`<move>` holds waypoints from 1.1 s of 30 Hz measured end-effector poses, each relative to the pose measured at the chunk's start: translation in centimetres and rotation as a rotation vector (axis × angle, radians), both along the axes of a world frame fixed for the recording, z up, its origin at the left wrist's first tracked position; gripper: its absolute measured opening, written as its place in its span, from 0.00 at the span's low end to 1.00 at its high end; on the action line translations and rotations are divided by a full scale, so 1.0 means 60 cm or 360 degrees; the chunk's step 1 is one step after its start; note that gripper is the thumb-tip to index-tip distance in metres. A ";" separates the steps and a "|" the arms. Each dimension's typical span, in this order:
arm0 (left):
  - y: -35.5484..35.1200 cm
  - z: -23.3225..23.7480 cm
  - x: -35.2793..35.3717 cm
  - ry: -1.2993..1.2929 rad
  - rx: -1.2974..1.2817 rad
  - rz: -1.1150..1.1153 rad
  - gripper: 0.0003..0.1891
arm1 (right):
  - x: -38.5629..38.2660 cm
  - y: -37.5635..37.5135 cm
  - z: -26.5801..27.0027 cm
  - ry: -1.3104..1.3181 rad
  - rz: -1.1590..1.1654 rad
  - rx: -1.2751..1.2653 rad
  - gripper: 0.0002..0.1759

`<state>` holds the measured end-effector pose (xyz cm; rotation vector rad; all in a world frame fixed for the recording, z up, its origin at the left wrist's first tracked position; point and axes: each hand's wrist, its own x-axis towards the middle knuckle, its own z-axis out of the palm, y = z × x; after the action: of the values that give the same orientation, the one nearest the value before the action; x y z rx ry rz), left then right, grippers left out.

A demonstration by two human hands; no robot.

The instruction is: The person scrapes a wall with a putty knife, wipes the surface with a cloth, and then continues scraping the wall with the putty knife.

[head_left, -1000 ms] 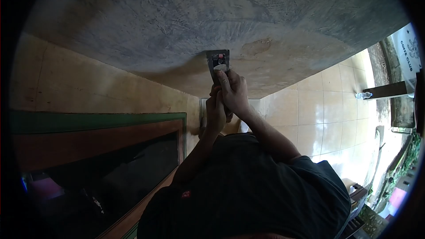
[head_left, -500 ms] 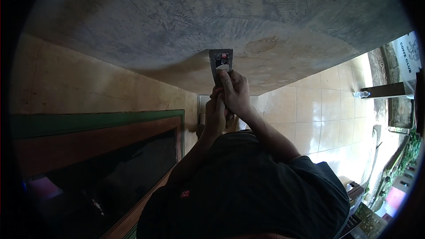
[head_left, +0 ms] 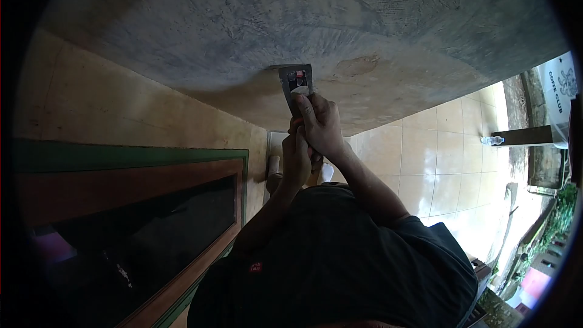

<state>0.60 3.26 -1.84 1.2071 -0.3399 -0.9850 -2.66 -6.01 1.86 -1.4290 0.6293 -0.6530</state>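
A putty knife (head_left: 295,75) with a dark, broad blade and a small red-and-white label has its blade edge up at the grey-smeared wall (head_left: 388,12). My right hand (head_left: 325,127) is closed around it, with the thumb lying along the lower part of the blade. Just below, my left hand (head_left: 296,161) is wrapped round the handle, close under the right one. Most of the handle is hidden by the fingers; a bit of orange shows between the hands. Above the blade the wall is coated in rough grey; lower down it is tan, with a brownish patch (head_left: 358,65) to the right.
A window or door frame (head_left: 152,164) in green and brown with dark glass stands on the left. Shiny tiles (head_left: 419,152) cover the floor at right. A plastic bottle (head_left: 492,140) lies by a dark beam (head_left: 525,136), near a white printed banner (head_left: 559,85).
The putty knife and both hands have shifted slightly left in view, with the blade tilting a little. The camera view has also moved slightly, and my feet show more below. Both hands keep their grip.
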 end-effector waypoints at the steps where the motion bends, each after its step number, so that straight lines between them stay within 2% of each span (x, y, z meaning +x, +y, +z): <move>1: -0.002 0.004 0.000 0.0008 0.0008 0.0018 0.15 | -0.001 -0.003 0.011 0.0008 0.0018 0.0008 0.15; 4: -0.004 0.007 -0.007 0.0041 -0.0046 -0.0010 0.15 | -0.006 -0.007 0.014 0.0057 0.0054 -0.0160 0.15; 7: -0.008 0.002 -0.017 -0.0124 -0.0072 0.0119 0.16 | -0.004 -0.010 -0.011 0.0040 0.0028 -0.0215 0.15; 13: -0.012 -0.017 -0.014 -0.0052 -0.0071 0.0117 0.16 | -0.004 -0.014 -0.002 -0.0051 0.0119 -0.0070 0.16; 16: -0.017 -0.022 -0.020 -0.0151 -0.0077 0.0250 0.15 | -0.001 -0.016 -0.028 -0.0008 0.0013 -0.0331 0.16; 19: -0.007 -0.016 -0.017 -0.0134 -0.0092 0.0195 0.15 | -0.002 -0.010 -0.023 -0.0026 0.0021 -0.0124 0.16; 21: -0.004 -0.010 -0.003 0.0030 -0.0138 0.0056 0.15 | 0.002 -0.017 -0.015 -0.0017 0.0047 -0.0211 0.16; 23: -0.002 -0.035 -0.012 -0.0065 -0.0070 0.0113 0.15 | -0.008 -0.009 -0.030 0.0014 0.0014 -0.0240 0.16; 27: -0.016 -0.028 -0.014 -0.0261 -0.0001 0.0209 0.15 | -0.006 -0.014 -0.015 0.0098 -0.0025 -0.0300 0.16; 30: -0.015 -0.029 -0.004 -0.0123 -0.0064 0.0116 0.15 | -0.003 -0.019 -0.007 0.0006 -0.0009 -0.0308 0.15; 33: -0.008 -0.029 -0.004 -0.0219 0.0053 0.0083 0.15 | -0.001 -0.009 -0.034 -0.0047 -0.0097 -0.0297 0.15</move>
<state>0.33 2.76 -3.60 1.3114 -0.3996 -0.8677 -2.71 -6.54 -0.21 -1.5746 0.6028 -0.7960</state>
